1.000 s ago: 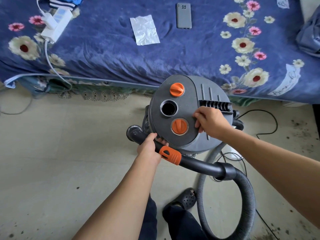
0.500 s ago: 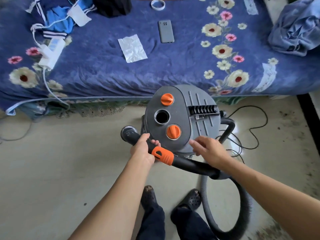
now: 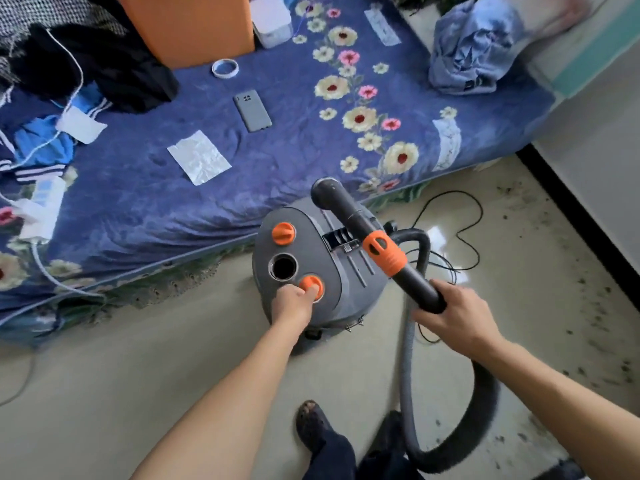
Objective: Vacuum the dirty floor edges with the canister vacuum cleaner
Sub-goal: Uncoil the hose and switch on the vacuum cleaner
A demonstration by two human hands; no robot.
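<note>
Canister vacuum cleaner [image 3: 322,268] on floor [image 3: 138,368] beside bed [image 3: 242,161]. Left hand [image 3: 294,303] fingertips pinching orange knob [image 3: 311,287]; right hand [image 3: 453,315] clasped round hose wand [image 3: 367,233]. Advice: turn knob fully, then aim wand at 1 debris-strewn wall edge [image 3: 568,244].

Grey vacuum cleaner [image 3: 349,271], orange knobs [image 3: 284,233], navy floral bedspread [image 3: 294,140], speckled beige floor [image 3: 540,271]
</note>
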